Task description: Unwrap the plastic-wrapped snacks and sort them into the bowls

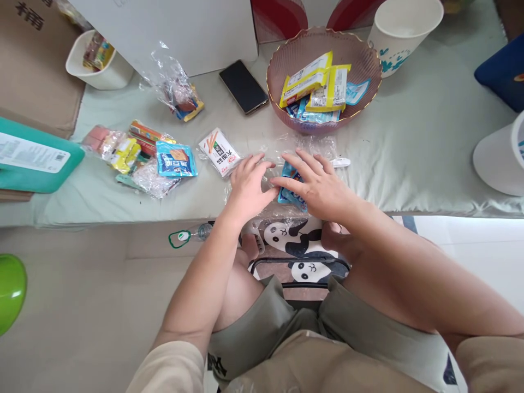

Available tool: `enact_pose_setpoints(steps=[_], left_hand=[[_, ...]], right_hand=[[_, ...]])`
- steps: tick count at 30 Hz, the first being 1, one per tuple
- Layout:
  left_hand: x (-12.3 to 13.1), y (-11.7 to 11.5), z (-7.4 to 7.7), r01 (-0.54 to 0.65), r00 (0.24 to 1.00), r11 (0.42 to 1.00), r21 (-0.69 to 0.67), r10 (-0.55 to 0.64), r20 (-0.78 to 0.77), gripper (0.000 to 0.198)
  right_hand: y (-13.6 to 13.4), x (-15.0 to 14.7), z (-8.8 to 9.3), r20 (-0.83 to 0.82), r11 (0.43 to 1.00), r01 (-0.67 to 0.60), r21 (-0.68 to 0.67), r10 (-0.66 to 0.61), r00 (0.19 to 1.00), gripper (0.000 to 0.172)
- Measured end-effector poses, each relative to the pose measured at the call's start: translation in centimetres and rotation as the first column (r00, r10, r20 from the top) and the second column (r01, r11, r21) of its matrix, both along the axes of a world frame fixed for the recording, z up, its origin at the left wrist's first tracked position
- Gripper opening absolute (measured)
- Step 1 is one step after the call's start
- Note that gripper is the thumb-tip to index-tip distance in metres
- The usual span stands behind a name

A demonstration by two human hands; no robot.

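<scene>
My left hand point(252, 188) lies with fingers spread on a crinkled clear plastic bag point(270, 158), beside a white snack packet point(220, 152). My right hand point(321, 185) is over a blue snack packet point(290, 197), fingers stretched apart and partly covering it. Whether they press on the packet or only hover cannot be made out. A small white strip-like thing point(340, 162) shows past the right fingertips. Behind my hands, a pinkish ribbed bowl point(323, 123) with a gold rim holds yellow and blue snack packets point(313, 82).
On the cloth-covered table, wrapped snacks point(141, 153) lie in a pile at left, near another blue packet point(177, 159). A black phone point(244, 86), a bagged snack point(180, 98), a white tub point(98, 76) and a patterned paper bucket point(405, 33) stand or lie farther back. A white container point(501, 155) is at right.
</scene>
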State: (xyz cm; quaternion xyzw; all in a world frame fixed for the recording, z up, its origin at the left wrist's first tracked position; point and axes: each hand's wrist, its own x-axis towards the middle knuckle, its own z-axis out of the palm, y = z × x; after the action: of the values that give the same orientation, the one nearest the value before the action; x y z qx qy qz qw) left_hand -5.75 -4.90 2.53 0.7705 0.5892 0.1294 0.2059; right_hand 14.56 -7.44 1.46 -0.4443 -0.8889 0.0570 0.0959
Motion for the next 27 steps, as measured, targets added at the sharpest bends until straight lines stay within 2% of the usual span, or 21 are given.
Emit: enact_pose_setpoints(steps=[3, 8, 13, 16, 19, 20, 22, 23, 25, 27], left_hand=[[0.3, 0.1, -0.7, 0.039, 0.999, 0.999, 0.029, -0.041, 0.035, 0.037], [0.6, 0.3, -1.1, 0.091, 0.996, 0.996, -0.006, -0.091, 0.009, 0.048], [0.8, 0.3, -0.9, 0.102, 0.993, 0.993, -0.050, -0.105, -0.058, 0.049], [0.9, 0.5, -0.8, 0.089, 0.993, 0.994, -0.061, -0.093, -0.071, 0.048], [1.1, 0.6, -0.7, 0.076, 0.994, 0.995, -0.065, -0.081, -0.076, 0.047], [1.2, 0.6, -0.7, 0.070, 0.994, 0.995, -0.068, -0.075, -0.078, 0.047], [1.4, 0.6, -0.6, 0.057, 0.994, 0.996, -0.072, -0.063, -0.084, 0.047], [1.5, 0.6, -0.6, 0.051, 0.995, 0.996, -0.071, -0.057, -0.086, 0.048], [1.7, 0.6, -0.6, 0.043, 0.995, 0.997, -0.064, -0.048, -0.086, 0.050], [1.9, 0.6, -0.6, 0.033, 0.996, 0.998, -0.055, -0.038, -0.082, 0.050]], right_hand=[[-0.2, 0.6, 0.2, -0.026, 1.000, 0.017, 0.012, -0.017, 1.000, 0.060], [-0.8, 2.5, 0.6, -0.070, 0.999, 0.017, 0.047, -0.013, 0.997, 0.050], [-0.7, 4.4, 0.6, -0.101, 0.990, -0.060, 0.124, 0.073, 0.992, 0.023], [-0.3, 5.1, 0.5, -0.131, 0.990, -0.100, 0.103, 0.113, 0.985, 0.023], [0.0, 5.3, 0.8, -0.286, 0.998, -0.057, 0.016, 0.060, 0.956, 0.020], [0.1, 5.4, 0.9, -0.361, 1.000, -0.009, -0.014, 0.004, 0.933, 0.018], [0.5, 5.6, 1.0, -0.487, 0.981, 0.184, -0.063, -0.191, 0.852, 0.022], [0.8, 5.7, 1.0, -0.531, 0.946, 0.314, -0.075, -0.304, 0.791, 0.026], [1.8, 6.2, 1.0, -0.582, 0.836, 0.545, -0.068, -0.477, 0.659, 0.035], [3.2, 6.8, 1.2, -0.600, 0.747, 0.665, -0.013, -0.538, 0.593, 0.040]])
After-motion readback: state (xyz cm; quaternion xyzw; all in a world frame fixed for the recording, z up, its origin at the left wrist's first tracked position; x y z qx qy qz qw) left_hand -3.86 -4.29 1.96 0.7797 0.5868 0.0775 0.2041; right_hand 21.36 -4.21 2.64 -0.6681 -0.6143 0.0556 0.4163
